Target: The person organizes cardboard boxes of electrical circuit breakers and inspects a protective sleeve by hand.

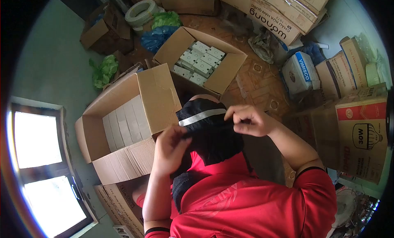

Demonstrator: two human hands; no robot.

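Both of my hands hold a black cloth item with a grey band across it, in front of my red shirt. My left hand grips its left side below the band. At the band's right end, my right hand pinches the top edge. What lies under the cloth is hidden.
An open cardboard box with white packs stands just beyond the hands. Farther off, another open box holds white square parts. Stacked cartons line the right side and the back. A bright window is on the left.
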